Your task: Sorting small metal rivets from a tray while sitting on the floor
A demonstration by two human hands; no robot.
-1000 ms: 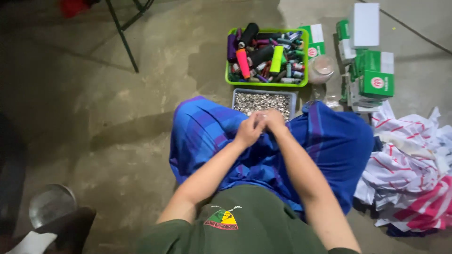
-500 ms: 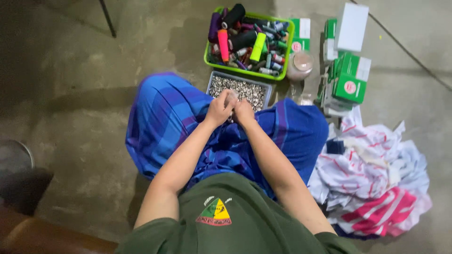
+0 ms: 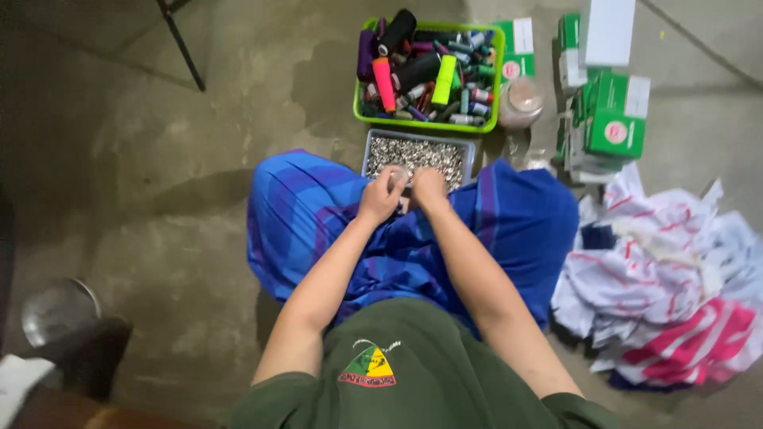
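Nearest us is our own lap, covered by the blue cloth [image 3: 318,214] spread over our crossed legs, and both forearms run out over it. Our left hand [image 3: 380,197] and right hand [image 3: 429,189] meet at the far edge of the lap, fingers curled in together around something small and pale; it is too small to make out, and we cannot tell how firmly either hand pinches it. The hands sit just over the near rim of the grey tray [image 3: 373,147], which is full of small metal bits.

The main risk, as we judge it, is the small piece slipping from our fingertips: it would drop into the folds of the cloth or among the bits in the tray and be hard to find. A knee shift could also nudge the tray, since the cloth touches its near side.

Beyond the tray, just apart from it, stands the green basket [image 3: 499,71] crowded with spools; reaching over the tray could drag a wrist through the bits. To the far right sit a jar [image 3: 522,102] and green boxes [image 3: 616,119], with a heap of striped rags [image 3: 668,278] nearer on the right, so that side is tight. The bare floor [image 3: 159,159] on the left gives open room
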